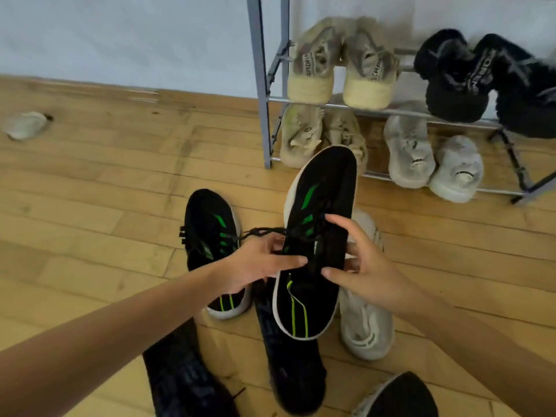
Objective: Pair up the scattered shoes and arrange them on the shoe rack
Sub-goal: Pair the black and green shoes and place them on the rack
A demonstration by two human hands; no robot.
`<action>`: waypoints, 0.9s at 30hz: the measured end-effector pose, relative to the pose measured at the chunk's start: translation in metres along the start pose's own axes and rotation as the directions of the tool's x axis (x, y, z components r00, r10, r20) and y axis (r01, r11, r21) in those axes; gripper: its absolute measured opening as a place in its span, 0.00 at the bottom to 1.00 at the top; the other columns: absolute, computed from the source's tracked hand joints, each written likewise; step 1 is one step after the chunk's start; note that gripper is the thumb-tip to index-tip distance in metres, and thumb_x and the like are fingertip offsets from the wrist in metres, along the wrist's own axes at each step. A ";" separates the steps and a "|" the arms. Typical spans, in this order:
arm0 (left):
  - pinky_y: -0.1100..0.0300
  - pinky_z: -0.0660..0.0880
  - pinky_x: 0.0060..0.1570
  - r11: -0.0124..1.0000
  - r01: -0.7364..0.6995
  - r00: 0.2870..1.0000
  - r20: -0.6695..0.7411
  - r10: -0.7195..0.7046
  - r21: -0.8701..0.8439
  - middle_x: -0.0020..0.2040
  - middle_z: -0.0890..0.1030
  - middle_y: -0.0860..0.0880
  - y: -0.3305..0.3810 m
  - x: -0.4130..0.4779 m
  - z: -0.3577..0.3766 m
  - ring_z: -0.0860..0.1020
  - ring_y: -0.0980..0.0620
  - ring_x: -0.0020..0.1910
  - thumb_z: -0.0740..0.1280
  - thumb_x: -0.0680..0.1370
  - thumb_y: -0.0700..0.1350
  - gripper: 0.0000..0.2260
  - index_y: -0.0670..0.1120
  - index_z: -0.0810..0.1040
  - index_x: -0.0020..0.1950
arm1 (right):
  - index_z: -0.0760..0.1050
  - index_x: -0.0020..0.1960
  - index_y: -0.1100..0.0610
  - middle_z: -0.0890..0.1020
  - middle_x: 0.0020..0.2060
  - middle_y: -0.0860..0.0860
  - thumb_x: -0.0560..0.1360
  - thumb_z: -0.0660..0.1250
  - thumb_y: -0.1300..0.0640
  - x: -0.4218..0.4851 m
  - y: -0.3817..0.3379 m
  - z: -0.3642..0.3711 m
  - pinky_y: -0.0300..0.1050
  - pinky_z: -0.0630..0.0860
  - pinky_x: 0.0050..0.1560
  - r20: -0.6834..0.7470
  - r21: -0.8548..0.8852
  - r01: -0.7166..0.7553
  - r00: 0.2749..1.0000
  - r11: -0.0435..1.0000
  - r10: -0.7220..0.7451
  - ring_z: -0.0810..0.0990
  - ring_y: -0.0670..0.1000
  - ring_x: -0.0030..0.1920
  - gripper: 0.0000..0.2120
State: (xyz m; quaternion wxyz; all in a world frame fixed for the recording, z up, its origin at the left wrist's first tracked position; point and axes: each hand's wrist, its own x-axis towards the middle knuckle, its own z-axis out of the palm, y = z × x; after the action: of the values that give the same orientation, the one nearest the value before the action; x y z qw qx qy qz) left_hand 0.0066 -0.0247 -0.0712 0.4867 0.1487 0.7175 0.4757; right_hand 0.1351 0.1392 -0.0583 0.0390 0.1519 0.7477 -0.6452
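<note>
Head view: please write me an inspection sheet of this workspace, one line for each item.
Surface: wooden floor, some dark marks.
Job's things: grey shoe rack holds a beige pair and a black furry pair above, a tan pair and a whitish pair below. One black-green shoe is held up; its mate lies on the floor.
Clutter: white shoe, two dark shoes, a black shoe at the bottom edge, a pale blurred object far left.
Grippers: left hand and right hand both hold the black-green shoe.
Cables: nothing seen.
Surroundings: pale wall.
</note>
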 end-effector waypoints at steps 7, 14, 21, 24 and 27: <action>0.65 0.79 0.36 0.994 -0.087 0.941 -0.332 0.061 -0.061 0.41 0.86 0.58 -0.035 -0.045 -0.116 0.83 0.62 0.40 0.73 0.72 0.39 0.19 0.51 0.73 0.59 | 0.57 0.73 0.40 0.74 0.61 0.48 0.73 0.69 0.64 0.090 -0.048 0.086 0.42 0.74 0.58 0.295 -0.044 -0.001 0.955 0.999 0.014 0.75 0.49 0.62 0.36; 0.51 0.79 0.49 0.955 0.036 0.915 -0.375 -0.150 -0.294 0.58 0.82 0.41 -0.097 -0.074 -0.197 0.82 0.43 0.54 0.81 0.60 0.46 0.44 0.45 0.64 0.71 | 0.44 0.76 0.40 0.64 0.72 0.52 0.72 0.67 0.49 0.138 -0.004 0.138 0.53 0.65 0.69 0.099 -0.500 -0.247 0.936 0.830 0.339 0.65 0.58 0.70 0.42; 0.57 0.83 0.42 0.901 0.143 0.914 -0.294 -0.279 -0.409 0.59 0.81 0.42 -0.115 -0.058 -0.198 0.82 0.46 0.52 0.69 0.74 0.36 0.31 0.47 0.62 0.74 | 0.50 0.75 0.41 0.62 0.67 0.57 0.70 0.65 0.65 0.116 0.008 0.174 0.54 0.70 0.64 0.001 -0.441 -0.249 0.961 0.862 0.278 0.65 0.60 0.66 0.41; 0.55 0.82 0.42 0.901 0.142 0.911 -0.301 -0.280 -0.410 0.57 0.82 0.43 -0.115 -0.060 -0.197 0.84 0.47 0.50 0.69 0.74 0.36 0.30 0.47 0.63 0.73 | 0.61 0.72 0.45 0.63 0.68 0.56 0.70 0.63 0.71 0.115 -0.002 0.165 0.49 0.73 0.59 0.037 -0.235 -0.301 0.947 0.924 0.318 0.67 0.58 0.66 0.37; 0.49 0.79 0.49 0.899 0.100 0.909 -0.328 -0.257 -0.426 0.57 0.82 0.41 -0.115 -0.068 -0.192 0.82 0.42 0.53 0.70 0.73 0.35 0.30 0.47 0.63 0.73 | 0.64 0.71 0.45 0.67 0.68 0.54 0.70 0.61 0.74 0.108 -0.010 0.149 0.50 0.72 0.65 -0.037 -0.028 -0.327 0.945 0.944 0.326 0.68 0.56 0.68 0.37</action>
State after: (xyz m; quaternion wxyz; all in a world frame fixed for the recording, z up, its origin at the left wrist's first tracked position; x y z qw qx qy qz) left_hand -0.0935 -0.2319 -0.1147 0.4022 -0.1156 0.6954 0.5842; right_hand 0.0095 0.0113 -0.1009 0.1361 0.2832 0.7235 -0.6147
